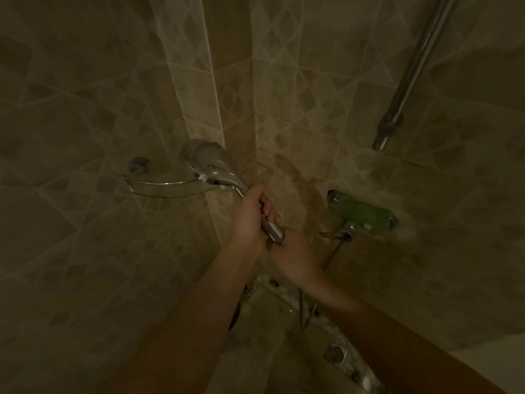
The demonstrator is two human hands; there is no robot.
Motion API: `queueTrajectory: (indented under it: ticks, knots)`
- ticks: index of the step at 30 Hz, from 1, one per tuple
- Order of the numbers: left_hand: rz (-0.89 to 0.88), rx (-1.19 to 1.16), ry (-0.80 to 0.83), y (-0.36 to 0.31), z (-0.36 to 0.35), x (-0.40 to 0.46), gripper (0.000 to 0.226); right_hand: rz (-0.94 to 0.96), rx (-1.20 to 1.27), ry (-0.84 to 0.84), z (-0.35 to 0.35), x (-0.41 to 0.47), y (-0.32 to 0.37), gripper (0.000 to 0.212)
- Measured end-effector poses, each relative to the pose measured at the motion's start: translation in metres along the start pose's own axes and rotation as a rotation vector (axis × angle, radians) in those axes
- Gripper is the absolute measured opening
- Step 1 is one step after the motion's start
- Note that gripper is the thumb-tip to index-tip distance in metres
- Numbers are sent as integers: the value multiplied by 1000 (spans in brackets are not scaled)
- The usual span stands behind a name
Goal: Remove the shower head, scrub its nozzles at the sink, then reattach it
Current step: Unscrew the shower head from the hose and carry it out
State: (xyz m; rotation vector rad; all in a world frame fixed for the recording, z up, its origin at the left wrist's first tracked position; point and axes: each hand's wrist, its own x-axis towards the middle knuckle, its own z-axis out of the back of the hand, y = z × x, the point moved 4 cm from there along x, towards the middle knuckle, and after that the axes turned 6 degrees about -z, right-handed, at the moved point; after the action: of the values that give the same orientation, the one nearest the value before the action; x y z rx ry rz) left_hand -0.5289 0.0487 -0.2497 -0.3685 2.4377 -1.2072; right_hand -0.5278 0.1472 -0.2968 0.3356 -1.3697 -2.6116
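Observation:
A chrome shower head points up and left in front of the tiled corner, its back towards me. My left hand is closed around its handle. Just below, my right hand is closed around the handle's lower end, where the metal hose nut shows between the two hands. The hose runs from behind my right hand towards the wall mixer. The nozzle face is hidden from view.
A wire corner shelf hangs left of the shower head. A wall mixer wrapped in green stands at right, with a chrome riser pipe above it. A floor drain lies below. The room is dim.

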Motion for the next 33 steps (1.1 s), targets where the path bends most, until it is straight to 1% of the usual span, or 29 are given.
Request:
queueTrajectory:
  ticks: [2, 5, 8, 10, 12, 14, 16, 17, 18, 20, 22, 24, 25, 26, 28, 29, 31, 33]
  knots:
    - [-26, 19, -21, -1, 1, 1, 44, 14, -12, -46, -1, -2, 2, 15]
    - [-44, 37, -6, -2, 2, 3, 41, -8, 5, -11, -3, -4, 3, 17]
    - [-18, -12, 118, -4, 4, 6, 35, -26, 77, -16, -1, -5, 4, 10]
    - [3, -97, 189, -5, 5, 8, 29, -71, 117, 32, -1, -7, 3, 14]
    - [59, -207, 234, -4, 8, 7, 17, -90, 128, 114, -2, -9, 3, 13]
    - [115, -260, 267, -1, 11, 6, 19, -87, 153, 194, -3, -12, 4, 12]
    - [139, -224, 277, 0, 13, 6, 30, -104, 188, 248, -4, -14, 4, 16]
    - [147, -180, 244, 1, 13, 7, 38, -118, 191, 246, -4, -14, 3, 17]
    - [155, -124, 179, 3, 11, 8, 44, -136, 175, 222, -5, -13, 1, 17]
    - [140, -1, -12, 7, 9, 8, 44, -155, 119, 156, -5, -12, -1, 19]
    - [44, 151, -192, 9, 10, 6, 34, -144, 141, 116, -8, -12, -3, 21]
    - [-139, 337, -295, 8, 9, 2, 16, -106, 187, 78, -9, -13, -4, 21]
    - [-224, 399, -287, 8, 6, -1, 10, -90, 208, 67, -8, -12, -4, 21]
    - [-276, 448, -238, 7, 3, -5, 7, -82, 230, 62, -7, -11, -5, 22]
    - [-280, 495, -117, 8, -2, -9, 9, -86, 256, 60, -4, -6, -6, 24]
    - [-246, 477, -76, 10, -2, -8, 12, -111, 268, 68, -2, -4, -7, 22]
    - [-127, 341, -39, 13, 0, -2, 14, -186, 293, 102, -1, -1, -8, 13]
    - [2, 118, 8, 13, 1, 3, 4, -243, 318, 176, -1, -2, -9, 11]
